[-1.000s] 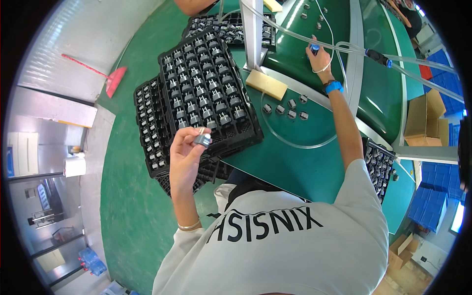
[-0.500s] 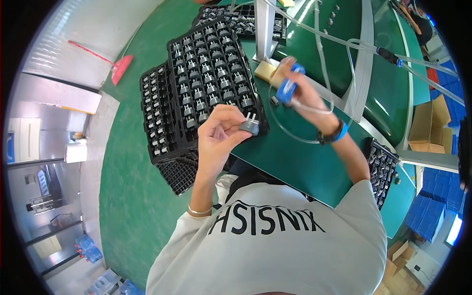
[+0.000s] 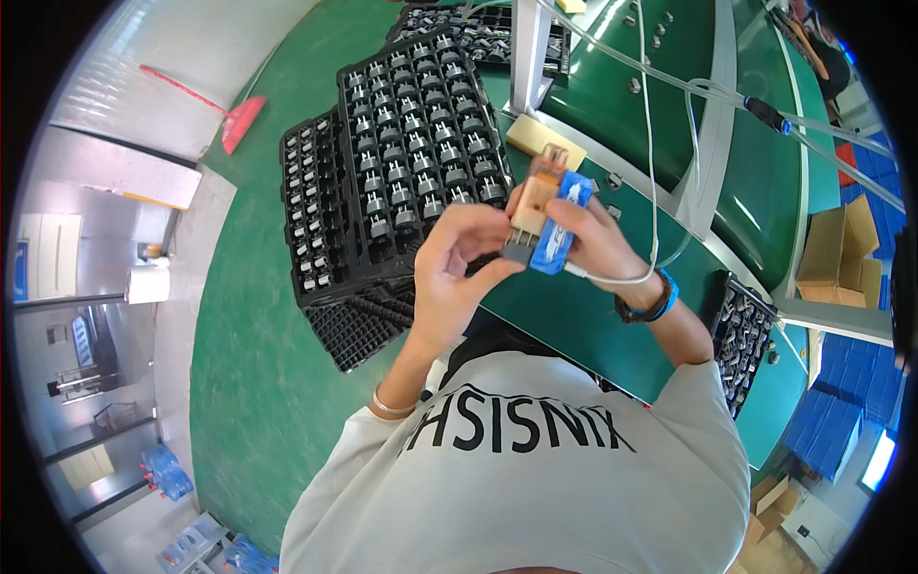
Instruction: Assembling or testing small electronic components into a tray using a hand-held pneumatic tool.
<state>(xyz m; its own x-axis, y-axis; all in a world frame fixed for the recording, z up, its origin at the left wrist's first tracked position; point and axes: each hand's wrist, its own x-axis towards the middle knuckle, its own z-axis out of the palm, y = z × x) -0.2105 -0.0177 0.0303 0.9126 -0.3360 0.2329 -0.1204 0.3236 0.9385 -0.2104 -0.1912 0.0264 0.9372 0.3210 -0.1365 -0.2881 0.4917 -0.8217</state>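
Observation:
My left hand [image 3: 451, 273] pinches a small grey plug [image 3: 519, 248] between thumb and fingers, its metal pins turned up and away from me. My right hand [image 3: 602, 239] is closed around a hand-held fixture [image 3: 555, 234], a cream block with a copper-coloured end and blue tape around its side. A pale cable comes out of it near my wrist. The fixture's cream block meets the pins of the plug; how deep they sit inside it is hidden. Beside my left hand lies a black tray [image 3: 384, 258] with rows of similar plugs, pins up.
Another black tray [image 3: 340, 218] of plugs sits lower at the left. A yellow block [image 3: 562, 145] lies by the metal post [image 3: 525, 62]. Loose small parts [image 3: 613, 179] rest near the conveyor rail. At the right stands a further filled tray [image 3: 744, 335] on the green table [image 3: 583, 330].
My right hand has brought the fixture down and toward me, against the plug. My left hand has moved slightly right, still holding the plug.

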